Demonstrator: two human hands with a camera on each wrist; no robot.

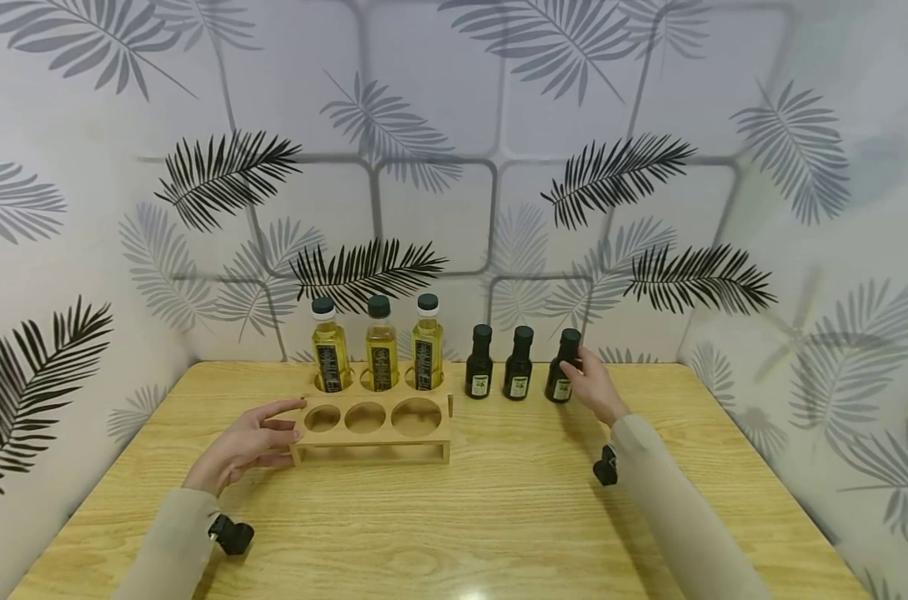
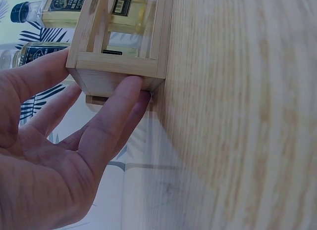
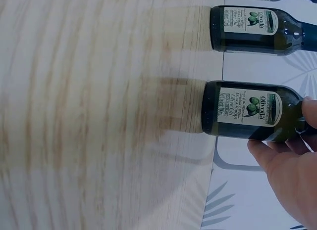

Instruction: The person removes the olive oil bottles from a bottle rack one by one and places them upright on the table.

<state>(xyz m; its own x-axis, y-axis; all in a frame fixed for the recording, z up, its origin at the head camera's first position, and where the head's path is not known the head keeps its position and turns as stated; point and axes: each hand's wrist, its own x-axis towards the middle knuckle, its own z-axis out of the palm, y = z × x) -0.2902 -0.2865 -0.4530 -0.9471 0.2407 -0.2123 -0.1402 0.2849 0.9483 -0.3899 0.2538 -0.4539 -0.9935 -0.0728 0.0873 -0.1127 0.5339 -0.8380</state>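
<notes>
By the thumb and fingers of the right hand [image 1: 594, 387], the outermost dark bottle [image 1: 558, 386] is pinched around its upper part, to the right of the wooden rack [image 1: 363, 441], whose left end is touched by the spread fingers of the left hand [image 1: 236, 446]. Two more dark bottles [image 1: 518, 367] are lined up between the pinched one and the rack, in whose rear row three yellow oil bottles [image 1: 382, 367] are held upright.

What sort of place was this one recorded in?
Probably a small staged booth or table corner rather than a working kitchen: leaf-print walls close in a wood-grain table, and a wooden rack and dark bottles stand neatly lined up.
</notes>
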